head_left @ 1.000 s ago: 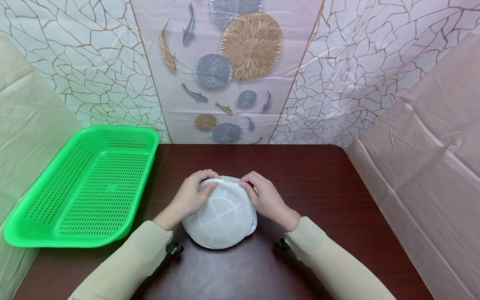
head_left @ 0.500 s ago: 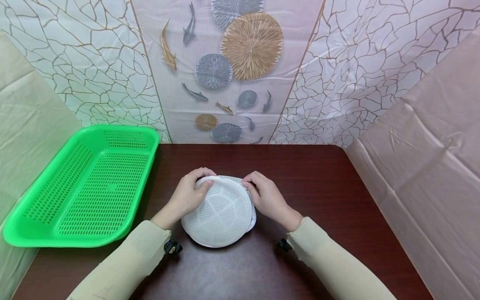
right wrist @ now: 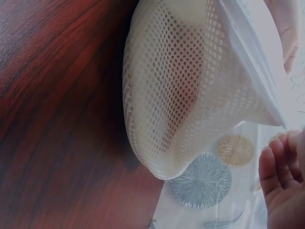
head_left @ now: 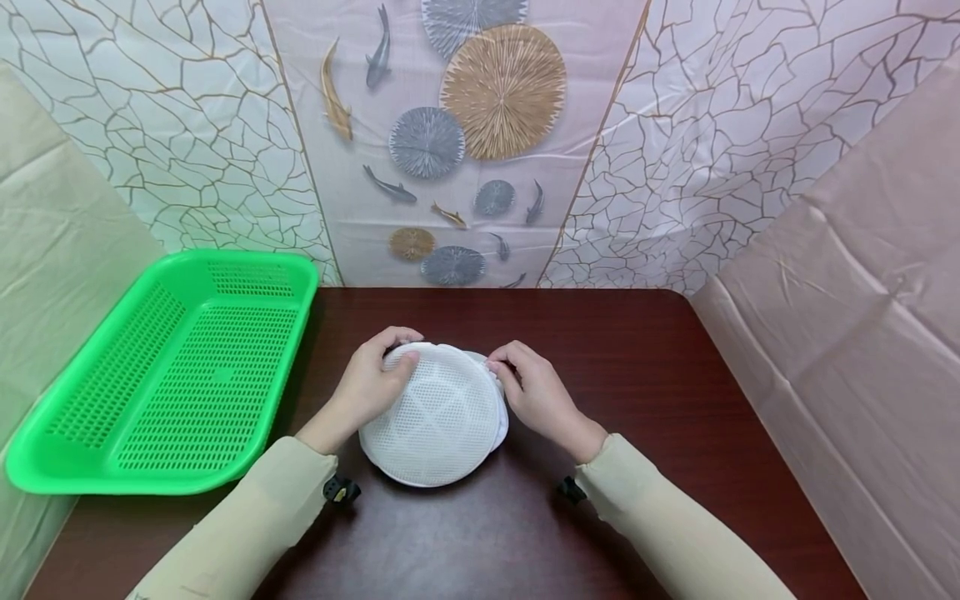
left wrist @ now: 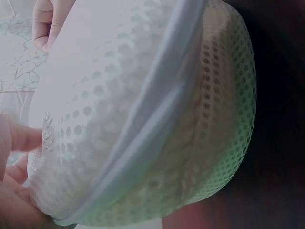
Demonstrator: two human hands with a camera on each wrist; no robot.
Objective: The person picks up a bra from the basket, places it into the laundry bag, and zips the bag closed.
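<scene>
A round white mesh laundry bag (head_left: 438, 417) stands on the table in front of me, its mesh face turned toward the head camera. My left hand (head_left: 366, 377) grips the bag's upper left rim, thumb on the front and fingers behind. At the upper right edge, my right hand (head_left: 536, 393) pinches the bag between thumb and curled fingers. In the right wrist view, the fingertips of that hand (right wrist: 286, 176) meet the pointed end of the smooth white zipper band (right wrist: 255, 67). The left wrist view shows the mesh (left wrist: 109, 95) bulging close to the camera.
A green plastic basket (head_left: 288, 400) with slotted walls stands at the left of the dark red wooden table (head_left: 615, 350). Patterned sheets (head_left: 675, 150) hang behind the table, and a plain beige sheet (head_left: 855, 300) borders its right side.
My left hand has shifted slightly left and away from me, taking the rim with it. The bag's folded top edge has spread into a rounder face. The right hand has hardly moved.
</scene>
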